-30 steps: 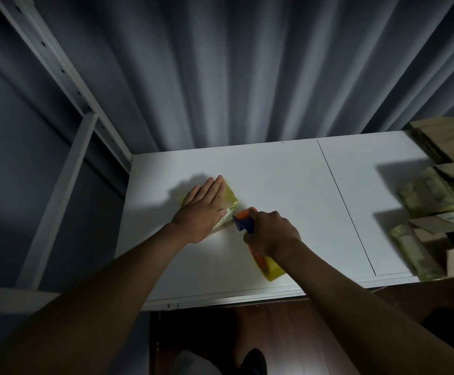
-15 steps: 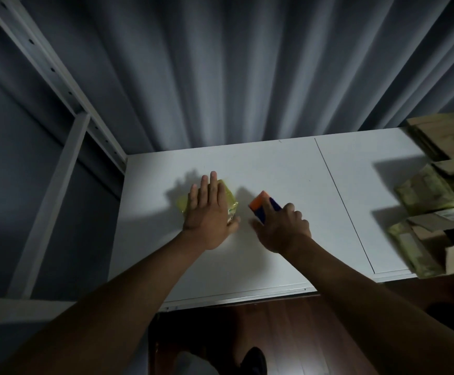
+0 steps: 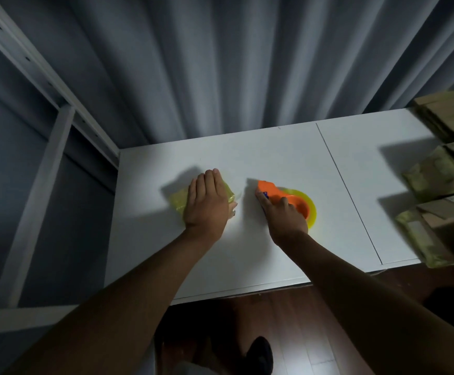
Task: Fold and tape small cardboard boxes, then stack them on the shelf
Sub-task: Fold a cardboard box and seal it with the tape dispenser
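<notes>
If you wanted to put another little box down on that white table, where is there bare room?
The white table is bare behind both hands up to the grey curtain, and between the orange tape dispenser and the stacked cardboard boxes. The right edge is crowded. The left hand covers the yellow-taped small box.

Under my left hand (image 3: 207, 204) the small box (image 3: 178, 203) looks glossy with yellow tape; my tape dispenser (image 3: 288, 203) is smooth orange plastic, the white surface (image 3: 274, 147) matt, the floor (image 3: 301, 334) polished wood.

Yellow-taped box (image 3: 178, 204); orange dispenser (image 3: 282, 200) with yellow tape; white table (image 3: 274, 155); grey curtain (image 3: 247, 63).
</notes>
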